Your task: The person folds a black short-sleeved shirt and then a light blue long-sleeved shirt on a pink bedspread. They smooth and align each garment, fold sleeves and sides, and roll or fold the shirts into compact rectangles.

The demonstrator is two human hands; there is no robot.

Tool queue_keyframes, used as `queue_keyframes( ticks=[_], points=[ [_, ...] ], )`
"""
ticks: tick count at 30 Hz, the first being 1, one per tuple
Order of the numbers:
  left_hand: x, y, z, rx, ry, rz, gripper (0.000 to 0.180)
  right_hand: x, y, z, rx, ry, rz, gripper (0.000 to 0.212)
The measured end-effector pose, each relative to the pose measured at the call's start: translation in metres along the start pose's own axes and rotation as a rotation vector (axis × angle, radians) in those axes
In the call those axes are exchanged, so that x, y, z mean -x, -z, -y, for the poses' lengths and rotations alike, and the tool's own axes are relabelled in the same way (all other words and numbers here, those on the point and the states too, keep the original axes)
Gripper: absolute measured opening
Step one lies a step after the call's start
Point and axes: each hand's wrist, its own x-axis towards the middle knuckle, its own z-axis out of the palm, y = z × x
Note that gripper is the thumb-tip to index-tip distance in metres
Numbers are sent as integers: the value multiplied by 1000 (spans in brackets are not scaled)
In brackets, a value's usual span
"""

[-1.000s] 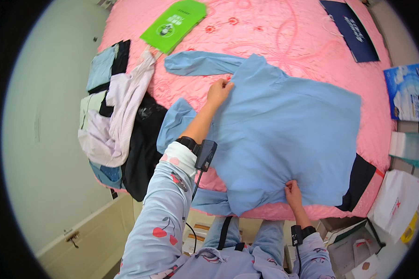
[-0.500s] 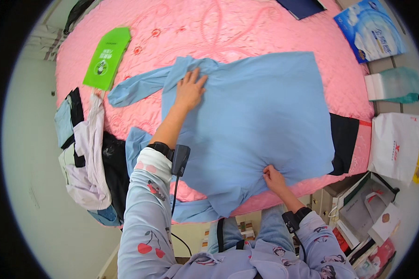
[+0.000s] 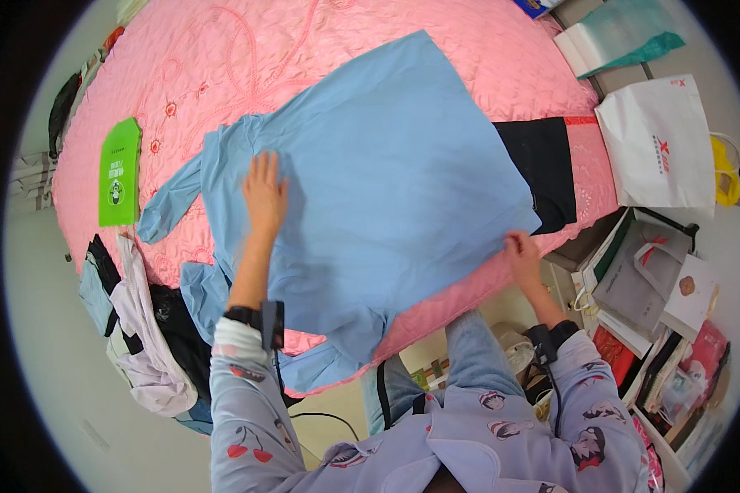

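Note:
A light blue long-sleeved shirt (image 3: 370, 164) lies spread out on a pink quilted bedspread (image 3: 181, 57), slightly turned, its hem toward the right. My left hand (image 3: 265, 193) rests open on the shirt's upper left part, fingers stretched out over the cloth. At the near right corner, my right hand (image 3: 524, 256) has its fingers closed on the shirt's edge. One sleeve reaches out to the left; the other lies bunched along the bed's near edge. Black folded cloth (image 3: 543, 172) shows from under the hem.
Left of the shirt lie a green packet (image 3: 121, 174) and a heap of clothes (image 3: 152, 345) at the bed's edge. To the right stand a white bag (image 3: 658, 144), a teal-clear package (image 3: 617, 37) and a crowded shelf with a grey bag (image 3: 645, 275).
My right hand has moved right along the shirt's near edge to its corner, and the cloth there is smoother. My left hand still lies on the shirt. The whole view has turned.

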Motion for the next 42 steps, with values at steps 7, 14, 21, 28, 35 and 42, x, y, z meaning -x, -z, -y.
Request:
queue_keyframes(
  ticks=[7,14,21,28,35,42],
  points=[
    [112,3,-83,-46,44,155,59,-40,54,-42,128,49,-170,28],
    [263,41,-158,1,-80,409,61,-77,62,-83,361,-26,6,23],
    [298,32,-201,-39,-84,485,63,-99,78,-84,-21,-282,337,26],
    [299,-1,-204,-92,-21,524,68,-107,83,-62,36,-344,381,29],
    [306,-9,-192,-79,-23,550,71,-106,82,-55,-168,-374,536,30],
    [304,-15,-187,-80,-48,560,69,-103,120,-31,-434,-444,569,36]
  ],
)
